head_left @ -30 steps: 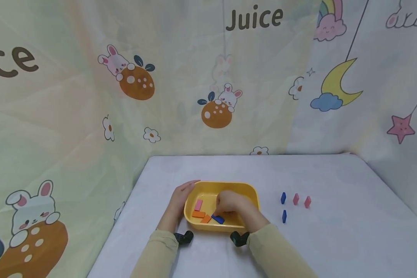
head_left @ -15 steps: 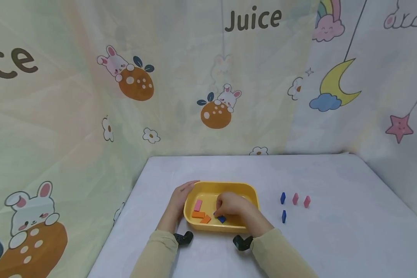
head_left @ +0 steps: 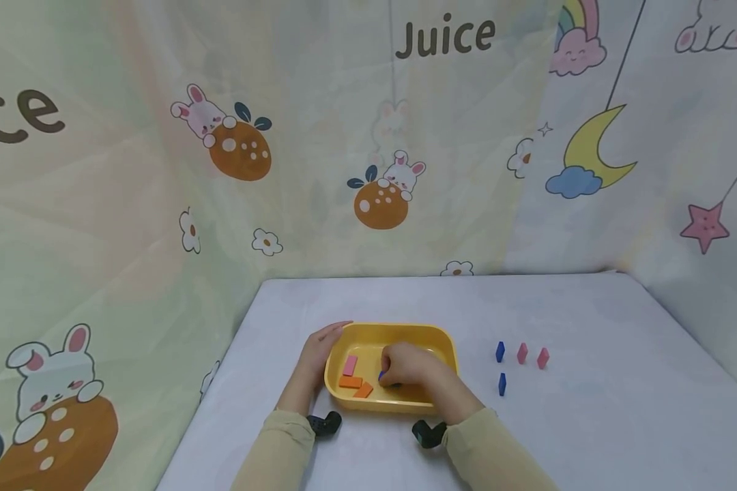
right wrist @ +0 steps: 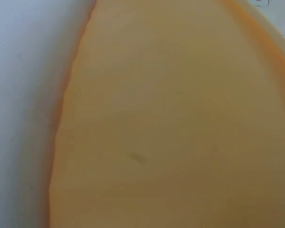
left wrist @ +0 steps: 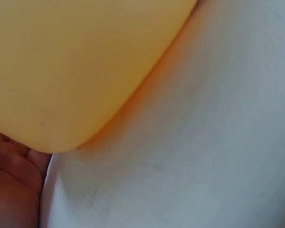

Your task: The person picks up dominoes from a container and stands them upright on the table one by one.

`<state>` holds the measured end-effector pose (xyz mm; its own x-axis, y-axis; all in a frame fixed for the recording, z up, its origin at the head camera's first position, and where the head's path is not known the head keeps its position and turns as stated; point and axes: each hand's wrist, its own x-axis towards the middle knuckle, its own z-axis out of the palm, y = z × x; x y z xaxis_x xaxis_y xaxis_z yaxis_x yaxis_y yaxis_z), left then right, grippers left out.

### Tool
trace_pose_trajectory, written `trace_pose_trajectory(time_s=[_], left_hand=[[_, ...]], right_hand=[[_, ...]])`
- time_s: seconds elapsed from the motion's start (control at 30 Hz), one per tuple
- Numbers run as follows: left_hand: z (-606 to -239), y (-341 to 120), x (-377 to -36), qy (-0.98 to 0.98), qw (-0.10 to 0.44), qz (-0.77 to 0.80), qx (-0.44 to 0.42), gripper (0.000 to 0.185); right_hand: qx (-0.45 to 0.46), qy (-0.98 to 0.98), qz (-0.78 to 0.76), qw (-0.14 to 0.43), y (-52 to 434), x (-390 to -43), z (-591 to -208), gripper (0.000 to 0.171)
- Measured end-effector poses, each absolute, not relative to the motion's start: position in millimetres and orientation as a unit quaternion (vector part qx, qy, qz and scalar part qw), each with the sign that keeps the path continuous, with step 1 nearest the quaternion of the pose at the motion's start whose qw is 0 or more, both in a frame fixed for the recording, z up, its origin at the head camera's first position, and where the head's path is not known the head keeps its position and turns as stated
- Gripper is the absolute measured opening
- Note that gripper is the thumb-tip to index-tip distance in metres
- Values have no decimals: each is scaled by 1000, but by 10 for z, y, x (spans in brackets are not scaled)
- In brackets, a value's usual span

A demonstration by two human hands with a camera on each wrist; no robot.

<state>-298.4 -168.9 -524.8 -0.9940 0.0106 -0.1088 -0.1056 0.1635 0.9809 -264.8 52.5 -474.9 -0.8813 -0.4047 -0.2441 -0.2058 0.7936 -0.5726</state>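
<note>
presently, findings run from largest item to smallest:
backdrop: pastel printed cloth backdrop (head_left: 160, 204) with rabbits, oranges, a moon and the word "juice", standing behind and on both sides of the table.
table: white cloth-covered table (head_left: 589, 423), carrying everything below.
tray: yellow plastic rounded tray (head_left: 405, 332), near the front edge of the table; its wall fills both wrist views (left wrist: 76, 61) (right wrist: 180, 118).
left hand: left hand (head_left: 315, 354) lies flat against the tray's outer left wall, fingers straight, touching the rim.
right hand: right hand (head_left: 408, 366) is inside the tray, fingers curled down around a small blue rectangular block (head_left: 381, 376), of which only a sliver shows at the fingertips.
tray contents: pink flat block (head_left: 350, 365) and two orange flat blocks (head_left: 356, 386), lying loose left of the right hand.
outside pieces: two blue upright blocks (head_left: 501, 368) and two pink upright blocks (head_left: 531, 355), standing on the table right of the tray, well apart from both hands.
</note>
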Motion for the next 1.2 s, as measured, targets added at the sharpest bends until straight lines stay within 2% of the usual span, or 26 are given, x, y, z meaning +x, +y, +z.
trace_pose_trajectory(time_s=[0.37,0.8,1.2], left_hand=[[-5286,-1694,-3002,764,53,642,-32,36],[-5247,-1692,-2980,766,45,641,-21,36],[-5260,-1698,-2991,760,48,648,-20,35]], right_hand=[[-168,924,-292,181,537,-2685,-4611,13],[-188,899,-359,163,675,-2651,-4403,12],[-205,890,-392,111,1039,-2541,-4292,15]])
